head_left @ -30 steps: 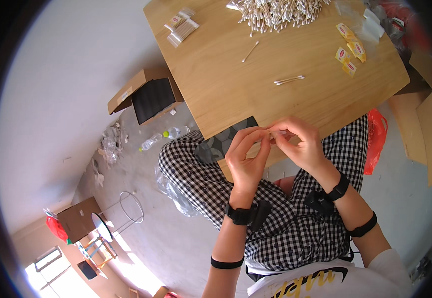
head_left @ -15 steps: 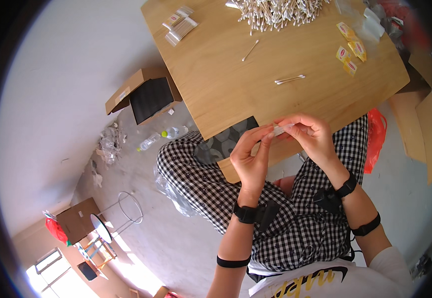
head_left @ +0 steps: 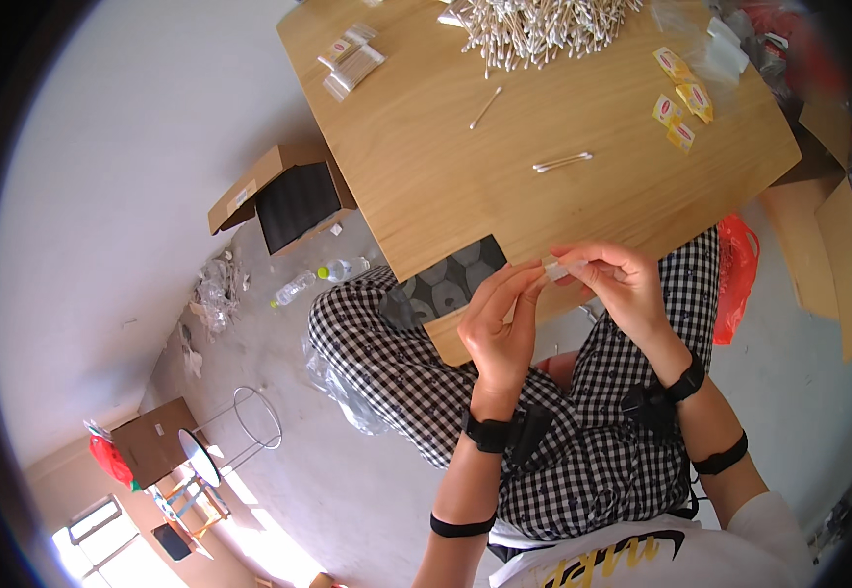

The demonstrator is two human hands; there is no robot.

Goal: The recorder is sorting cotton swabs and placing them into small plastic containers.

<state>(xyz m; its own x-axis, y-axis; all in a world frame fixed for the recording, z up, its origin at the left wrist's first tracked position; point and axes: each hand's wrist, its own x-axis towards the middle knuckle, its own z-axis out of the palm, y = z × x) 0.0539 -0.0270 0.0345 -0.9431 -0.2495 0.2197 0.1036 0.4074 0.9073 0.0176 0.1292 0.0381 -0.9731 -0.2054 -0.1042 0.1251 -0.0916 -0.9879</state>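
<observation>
Both hands meet over the near edge of a wooden table (head_left: 426,176). My left hand (head_left: 501,323) and my right hand (head_left: 614,284) pinch a small clear plastic packet (head_left: 554,269) between their fingertips. What is inside the packet is too small to tell. On the table beyond lie a pair of cotton swabs (head_left: 562,162), a single cotton swab (head_left: 486,108) and a big heap of cotton swabs (head_left: 544,24) at the far edge. Black bands sit on both wrists and forearms.
Yellow sachets (head_left: 681,98) and clear bags lie far right on the table, filled clear packets (head_left: 350,61) far left. On the floor: an open cardboard box (head_left: 284,196), a plastic bottle (head_left: 343,269), a red bag (head_left: 737,279), flat cardboard (head_left: 818,245) at right, a wire stand (head_left: 250,421).
Both hands have drifted slightly lower and toward me with the packet still pinched between them. The fingers have shifted along it.
</observation>
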